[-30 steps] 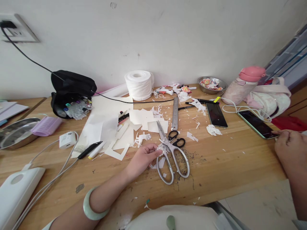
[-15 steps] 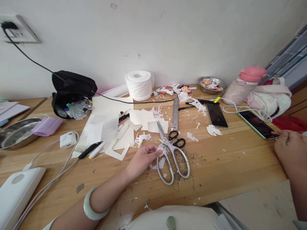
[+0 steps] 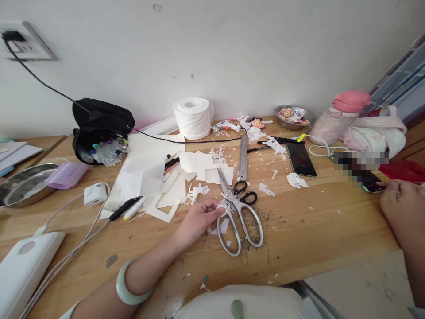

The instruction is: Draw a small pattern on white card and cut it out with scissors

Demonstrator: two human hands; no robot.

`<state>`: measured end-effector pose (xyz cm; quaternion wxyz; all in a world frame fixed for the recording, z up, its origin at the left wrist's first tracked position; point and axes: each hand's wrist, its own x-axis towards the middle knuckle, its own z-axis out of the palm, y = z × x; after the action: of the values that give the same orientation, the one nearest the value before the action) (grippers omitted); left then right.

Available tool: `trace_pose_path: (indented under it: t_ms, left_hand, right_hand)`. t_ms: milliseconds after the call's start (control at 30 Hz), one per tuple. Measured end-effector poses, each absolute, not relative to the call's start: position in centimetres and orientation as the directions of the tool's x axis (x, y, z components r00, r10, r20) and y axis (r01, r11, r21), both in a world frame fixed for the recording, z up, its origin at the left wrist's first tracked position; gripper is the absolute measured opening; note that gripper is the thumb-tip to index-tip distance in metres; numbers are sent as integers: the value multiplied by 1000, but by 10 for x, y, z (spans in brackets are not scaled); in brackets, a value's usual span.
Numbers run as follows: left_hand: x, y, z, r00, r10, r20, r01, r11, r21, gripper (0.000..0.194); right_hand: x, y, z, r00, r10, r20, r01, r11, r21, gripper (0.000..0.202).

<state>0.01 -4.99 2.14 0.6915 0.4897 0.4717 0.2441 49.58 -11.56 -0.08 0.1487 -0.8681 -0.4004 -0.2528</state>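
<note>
My left hand [image 3: 199, 221] pinches a small white paper cutout [image 3: 222, 206] with line drawing on it, beside the pivot of large silver scissors [image 3: 254, 225]. The scissors lie on the wooden table with their blades pointing away, partly across small black-handled scissors [image 3: 249, 196]. Another paper cutout [image 3: 198, 192] lies just beyond my left hand. At the right edge, my right hand [image 3: 401, 204] has its fingers drawn together at the near end of a phone [image 3: 373, 182]. Part of that phone is blurred by pixel blocks.
White paper sheets [image 3: 149, 153], a tissue roll [image 3: 191, 118] and a metal ruler [image 3: 243, 157] lie beyond the hands. Farther right are a dark phone [image 3: 301, 159], a metal bowl [image 3: 294, 118] and a pink-lidded bottle [image 3: 334, 116]. A black pen case [image 3: 101, 119] and cables are at left.
A pixelated patch now covers part of the phone by my right hand. Both hands have stayed nearly in place, and the view has shifted very slightly.
</note>
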Motion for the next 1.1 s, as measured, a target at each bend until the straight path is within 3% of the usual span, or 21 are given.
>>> trace_pose_path:
  t_ms: [133, 233, 333, 433, 467, 600, 667, 933, 1100]
  left_hand:
    - [0, -49, 19, 456, 794, -401, 112, 396, 911, 36]
    - [0, -48, 17, 461, 795, -393, 108, 389, 915, 36]
    - [0, -47, 16, 475, 789, -390, 124, 378, 917, 36]
    - [-1, -46, 15, 486, 777, -401, 126, 392, 911, 35]
    - [-1, -46, 15, 487, 773, -408, 122, 402, 908, 35]
    - [-1, -46, 16, 484, 770, -417, 108, 420, 901, 35]
    - [-1, -46, 17, 480, 775, -411, 107, 413, 904, 36]
    - [-2, -46, 17, 500, 772, -393, 98, 400, 911, 36]
    - [-2, -46, 15, 503, 775, -383, 111, 382, 918, 36]
  right_hand:
    - [472, -113, 3, 404, 672, 621, 872, -488, -38, 28]
    - [439, -107, 5, 74, 801, 595, 993, -111, 27, 22]
    - [393, -97, 10, -233, 770, 594, 971, 215, 103, 14]
    - [335, -82, 22, -383, 723, 574, 891, 454, 22, 10]
    - [314, -77, 27, -376, 725, 578, 873, 486, -43, 11]
    - [238, -61, 44, -385, 852, 354, 769, 508, -387, 14]
    - [211, -58, 45, -427, 865, 264, 718, 502, -483, 14]
    - [185, -62, 15, -433, 874, 222, 563, 454, -691, 11]
    - [185, -61, 7, -452, 863, 225, 540, 465, -702, 12]
